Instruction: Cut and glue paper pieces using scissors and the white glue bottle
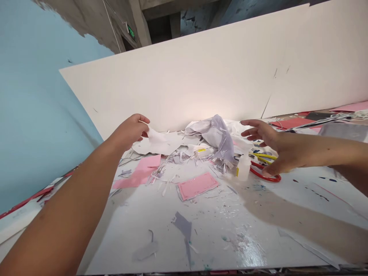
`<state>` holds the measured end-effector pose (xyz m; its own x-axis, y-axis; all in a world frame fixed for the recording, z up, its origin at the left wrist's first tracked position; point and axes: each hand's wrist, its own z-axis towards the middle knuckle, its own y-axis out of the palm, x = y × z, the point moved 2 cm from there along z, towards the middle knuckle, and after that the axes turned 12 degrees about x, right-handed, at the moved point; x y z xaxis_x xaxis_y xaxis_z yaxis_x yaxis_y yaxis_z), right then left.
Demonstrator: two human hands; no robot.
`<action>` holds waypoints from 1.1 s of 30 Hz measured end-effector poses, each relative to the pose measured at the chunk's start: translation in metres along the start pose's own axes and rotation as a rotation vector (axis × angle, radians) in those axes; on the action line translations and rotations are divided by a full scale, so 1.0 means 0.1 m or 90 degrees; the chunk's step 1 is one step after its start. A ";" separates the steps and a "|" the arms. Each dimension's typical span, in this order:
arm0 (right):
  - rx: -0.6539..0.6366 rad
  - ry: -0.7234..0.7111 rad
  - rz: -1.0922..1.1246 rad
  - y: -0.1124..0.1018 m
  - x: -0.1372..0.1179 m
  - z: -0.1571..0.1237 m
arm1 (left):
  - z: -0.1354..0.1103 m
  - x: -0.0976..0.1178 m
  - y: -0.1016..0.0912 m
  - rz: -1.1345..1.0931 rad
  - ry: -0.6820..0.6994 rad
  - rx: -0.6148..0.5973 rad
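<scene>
My left hand (133, 129) pinches the edge of a thin white sheet of paper (158, 140) at the back left of the table. Over the right side hovers my right hand (266, 142), its fingers apart and holding nothing. Below and beside it are scissors with red handles (271, 179), a yellow handle (266, 156) and an upright translucent glue bottle (243, 168) with a yellow label. A pink paper rectangle (198, 186) lies mid-table on a slightly larger grey piece, with shiny glue-like beads along its edges.
Crumpled grey-white sheeting (220, 136) is heaped at the back, by a second bottle (204, 152) lying down. Pink paper (139, 174), shredded strips and grey scraps (183, 225) litter the table (161, 237). A white panel (184, 84) stands behind. Red paper (293, 122) lies far right.
</scene>
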<state>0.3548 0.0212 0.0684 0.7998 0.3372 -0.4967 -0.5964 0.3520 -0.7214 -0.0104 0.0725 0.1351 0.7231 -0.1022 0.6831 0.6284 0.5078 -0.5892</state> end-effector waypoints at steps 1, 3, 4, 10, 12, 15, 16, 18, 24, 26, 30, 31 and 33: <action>-0.069 0.006 -0.032 -0.05 0.00 0.03 | -0.03 0.02 0.02 -0.038 -0.011 -0.017; -0.058 0.021 -0.122 -0.17 -0.06 0.08 | -0.08 0.05 0.08 -0.110 -0.018 -0.062; 0.005 0.012 -0.165 -0.23 -0.13 0.08 | -0.11 0.07 0.10 -0.140 -0.013 -0.094; 0.126 -0.006 0.103 -0.02 -0.89 -0.09 | -0.39 0.34 0.20 -0.231 0.093 -0.340; -0.024 0.006 0.339 0.23 -1.08 -0.11 | -0.49 0.44 0.20 -0.232 0.118 -0.390; -0.274 0.054 0.560 0.58 -1.19 -0.08 | -0.58 0.52 0.19 -0.250 0.147 -0.419; -0.332 0.055 0.589 0.67 -1.19 -0.06 | -0.59 0.52 0.19 -0.258 0.155 -0.424; -0.380 0.048 0.606 0.77 -1.16 -0.02 | -0.60 0.50 0.18 -0.263 0.168 -0.426; -0.343 0.051 0.622 0.85 -1.15 0.05 | -0.60 0.39 0.16 -0.224 0.179 -0.420; -0.349 0.050 0.673 0.87 -1.20 0.06 | -0.62 0.40 0.16 -0.224 0.178 -0.430; -0.420 0.030 0.711 0.93 -1.24 0.06 | -0.65 0.41 0.15 -0.201 0.202 -0.382; -0.432 0.018 0.701 0.93 -1.24 0.05 | -0.65 0.41 0.14 -0.190 0.211 -0.356; -0.446 -0.003 0.674 0.93 -1.21 0.05 | -0.64 0.38 0.13 -0.160 0.219 -0.309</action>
<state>0.2022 0.0173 0.0632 -0.0458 0.1730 -0.9839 -0.7761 -0.6262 -0.0740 0.0441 0.0205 0.1259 0.5370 -0.4769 0.6958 0.7904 -0.0039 -0.6126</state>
